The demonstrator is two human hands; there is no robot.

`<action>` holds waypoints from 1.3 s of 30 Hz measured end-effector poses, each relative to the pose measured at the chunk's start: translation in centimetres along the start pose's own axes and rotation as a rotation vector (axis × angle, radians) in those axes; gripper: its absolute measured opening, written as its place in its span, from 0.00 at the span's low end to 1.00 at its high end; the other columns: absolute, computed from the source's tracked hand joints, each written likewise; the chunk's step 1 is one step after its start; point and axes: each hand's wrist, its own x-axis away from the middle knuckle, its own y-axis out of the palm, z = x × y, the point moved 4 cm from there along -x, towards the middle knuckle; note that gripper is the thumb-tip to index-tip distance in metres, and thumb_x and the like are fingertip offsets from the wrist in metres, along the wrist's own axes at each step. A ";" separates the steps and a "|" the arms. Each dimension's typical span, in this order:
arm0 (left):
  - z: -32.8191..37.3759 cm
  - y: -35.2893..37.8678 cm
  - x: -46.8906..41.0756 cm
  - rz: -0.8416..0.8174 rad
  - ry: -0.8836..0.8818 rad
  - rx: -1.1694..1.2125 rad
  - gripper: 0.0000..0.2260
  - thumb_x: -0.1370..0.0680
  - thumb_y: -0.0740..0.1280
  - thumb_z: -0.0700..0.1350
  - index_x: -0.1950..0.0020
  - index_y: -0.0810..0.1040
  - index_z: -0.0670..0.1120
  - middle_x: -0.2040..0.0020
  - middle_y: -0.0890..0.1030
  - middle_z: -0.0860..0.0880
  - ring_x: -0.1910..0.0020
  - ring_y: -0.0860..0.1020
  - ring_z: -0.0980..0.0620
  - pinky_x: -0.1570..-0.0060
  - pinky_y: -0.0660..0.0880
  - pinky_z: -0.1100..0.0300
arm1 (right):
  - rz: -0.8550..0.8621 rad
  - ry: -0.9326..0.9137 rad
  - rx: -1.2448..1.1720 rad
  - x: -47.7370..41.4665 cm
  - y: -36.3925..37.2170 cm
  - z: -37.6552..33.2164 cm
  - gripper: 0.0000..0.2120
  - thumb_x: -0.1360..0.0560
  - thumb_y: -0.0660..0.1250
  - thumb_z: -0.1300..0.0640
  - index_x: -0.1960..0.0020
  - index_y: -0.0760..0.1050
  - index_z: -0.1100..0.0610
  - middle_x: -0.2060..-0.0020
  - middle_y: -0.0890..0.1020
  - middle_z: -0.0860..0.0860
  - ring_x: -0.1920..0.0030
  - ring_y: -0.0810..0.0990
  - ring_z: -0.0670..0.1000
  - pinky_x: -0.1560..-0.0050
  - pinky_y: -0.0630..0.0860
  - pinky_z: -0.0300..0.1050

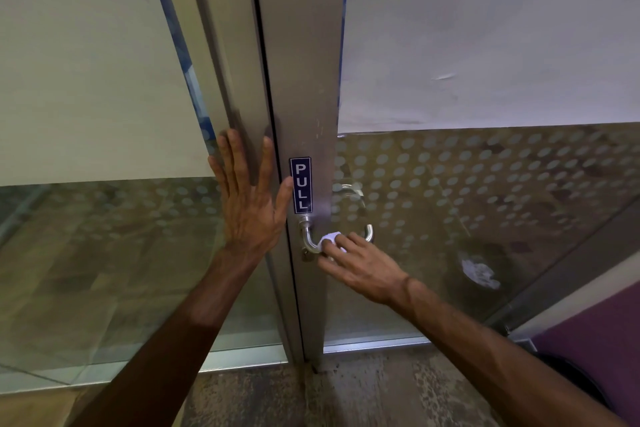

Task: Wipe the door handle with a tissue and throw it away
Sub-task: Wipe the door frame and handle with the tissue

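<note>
A curved chrome door handle (308, 239) is fixed to the metal door frame below a blue PULL sticker (300, 185). My right hand (360, 265) presses a small white tissue (330, 239) against the handle's lower bar, fingers wrapped over it. My left hand (249, 194) lies flat and spread on the metal frame left of the sticker, holding nothing. Most of the tissue is hidden under my fingers.
Glass panels with frosted dots flank the metal frame (301, 80); white sheets cover their upper parts. A second handle (351, 192) shows through the glass. A dark bin holding white paper (479, 274) is visible behind the glass at right. A purple surface (595, 333) sits at the lower right.
</note>
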 end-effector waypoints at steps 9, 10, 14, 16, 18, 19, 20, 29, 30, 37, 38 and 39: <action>0.4 0.3 0.3 -0.014 0.003 0.008 0.33 0.13 0.55 0.58 0.17 0.36 0.55 0.19 0.26 0.50 0.18 0.32 0.45 0.20 0.42 0.35 | 0.115 0.340 -0.070 4.5 -0.4 2.3 0.10 0.17 0.64 0.64 0.37 0.79 0.64 0.46 0.82 0.58 0.53 0.78 0.56 0.51 0.77 0.51; 0.4 0.3 0.3 -0.020 -0.002 0.012 0.33 0.13 0.55 0.58 0.17 0.36 0.55 0.19 0.27 0.50 0.18 0.32 0.45 0.20 0.43 0.34 | 0.153 0.410 -0.105 4.8 -0.4 2.4 0.09 0.17 0.65 0.63 0.38 0.80 0.63 0.45 0.82 0.57 0.53 0.78 0.56 0.51 0.78 0.49; 0.5 0.5 0.4 -0.033 -0.005 0.019 0.33 0.13 0.55 0.58 0.17 0.37 0.55 0.19 0.26 0.50 0.18 0.32 0.45 0.20 0.44 0.32 | 0.404 0.836 -0.529 5.4 -0.8 2.6 0.07 0.25 0.75 0.68 0.47 0.84 0.63 0.50 0.83 0.55 0.53 0.80 0.47 0.48 0.76 0.31; 0.6 0.4 0.4 -0.033 -0.011 0.024 0.33 0.13 0.55 0.58 0.17 0.37 0.55 0.19 0.26 0.51 0.18 0.32 0.45 0.20 0.45 0.31 | 0.479 1.071 -0.768 5.9 -0.1 2.7 0.08 0.28 0.77 0.67 0.49 0.85 0.61 0.50 0.84 0.53 0.53 0.83 0.42 0.49 0.76 0.29; 0.6 0.4 0.4 -0.029 -0.016 0.026 0.33 0.13 0.55 0.58 0.17 0.37 0.55 0.19 0.26 0.51 0.18 0.32 0.45 0.20 0.46 0.31 | 0.525 1.344 -0.982 6.5 1.2 2.8 0.09 0.30 0.79 0.63 0.51 0.84 0.57 0.53 0.86 0.49 0.56 0.85 0.43 0.52 0.80 0.35; 0.7 0.4 0.4 -0.028 -0.017 0.026 0.33 0.13 0.55 0.58 0.17 0.37 0.55 0.19 0.26 0.51 0.18 0.32 0.46 0.20 0.45 0.31 | 0.563 1.462 -1.100 6.6 1.9 2.9 0.09 0.30 0.80 0.63 0.51 0.84 0.57 0.56 0.87 0.50 0.58 0.85 0.46 0.54 0.81 0.40; 0.7 0.4 0.4 -0.027 -0.018 0.025 0.33 0.13 0.55 0.58 0.17 0.37 0.55 0.19 0.26 0.52 0.18 0.33 0.46 0.20 0.45 0.32 | 0.614 1.560 -1.219 6.7 2.6 3.0 0.09 0.30 0.79 0.64 0.51 0.83 0.59 0.59 0.87 0.52 0.61 0.84 0.49 0.55 0.82 0.45; 0.8 0.3 0.4 -0.016 -0.011 0.009 0.33 0.13 0.56 0.57 0.16 0.39 0.52 0.19 0.27 0.50 0.18 0.42 0.37 0.21 0.47 0.31 | 0.800 1.803 -2.150 5.6 3.9 1.4 0.02 0.19 0.67 0.61 0.51 0.78 0.59 0.55 0.87 0.56 0.60 0.87 0.49 0.58 0.84 0.43; 0.8 0.3 0.4 -0.014 -0.012 0.006 0.33 0.13 0.57 0.57 0.16 0.40 0.52 0.19 0.28 0.50 0.18 0.42 0.37 0.21 0.47 0.30 | 0.809 1.806 -2.152 5.7 3.8 1.2 0.03 0.20 0.67 0.63 0.52 0.77 0.60 0.56 0.87 0.57 0.60 0.87 0.49 0.58 0.85 0.43; 1.2 -0.1 0.6 -0.017 -0.026 -0.014 0.33 0.13 0.58 0.55 0.16 0.43 0.48 0.17 0.33 0.44 0.18 0.40 0.38 0.20 0.46 0.31 | 0.765 1.815 -1.986 5.9 2.3 -0.5 0.08 0.27 0.71 0.73 0.57 0.76 0.63 0.61 0.86 0.60 0.64 0.87 0.53 0.58 0.85 0.42; 1.4 -0.4 0.6 -0.024 -0.031 -0.014 0.32 0.13 0.58 0.55 0.16 0.45 0.46 0.17 0.33 0.44 0.18 0.39 0.39 0.20 0.45 0.32 | 0.744 1.807 -1.978 6.1 2.0 -0.7 0.07 0.27 0.72 0.73 0.57 0.76 0.64 0.61 0.85 0.60 0.64 0.87 0.53 0.60 0.85 0.42; 1.6 -0.8 0.6 -0.035 -0.038 -0.003 0.31 0.13 0.58 0.54 0.16 0.48 0.44 0.17 0.33 0.44 0.18 0.39 0.40 0.19 0.43 0.34 | 0.718 1.792 -1.975 6.2 1.6 -0.8 0.06 0.27 0.72 0.71 0.55 0.77 0.65 0.61 0.86 0.60 0.64 0.87 0.53 0.62 0.84 0.41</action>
